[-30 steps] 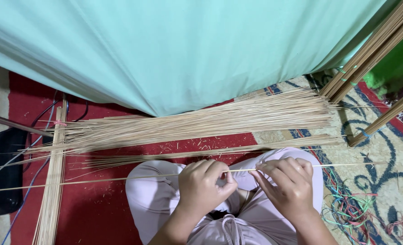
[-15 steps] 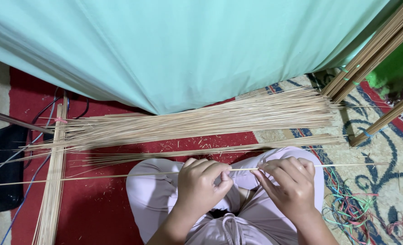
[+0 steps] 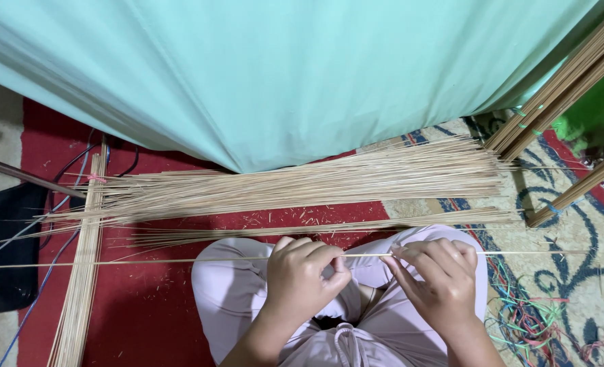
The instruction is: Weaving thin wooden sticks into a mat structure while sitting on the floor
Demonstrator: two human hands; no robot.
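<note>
A long thin pale stick [image 3: 145, 261] runs level across my lap, reaching far out to the left and right. My left hand [image 3: 306, 277] pinches it near its middle, and my right hand [image 3: 436, 280] grips it just to the right, fingers curled over it. Both hands rest above my crossed legs in light trousers [image 3: 234, 299]. Beyond my knees a big fanned pile of similar sticks [image 3: 315, 182] lies on the red carpet [image 3: 145, 319], with a thinner row [image 3: 329, 228] nearer to me.
A pale green cloth [image 3: 281, 68] hangs over the far side. A tied stick bundle [image 3: 81, 285] lies lengthwise at the left, more bundles [image 3: 560, 95] lean at the upper right. Coloured rubber bands [image 3: 526, 319] litter the patterned rug at right. Cables and a dark object [image 3: 3, 251] sit at left.
Both hands and the held stick have stayed nearly in place; the fingers shifted slightly along the stick. The piles have not moved.
</note>
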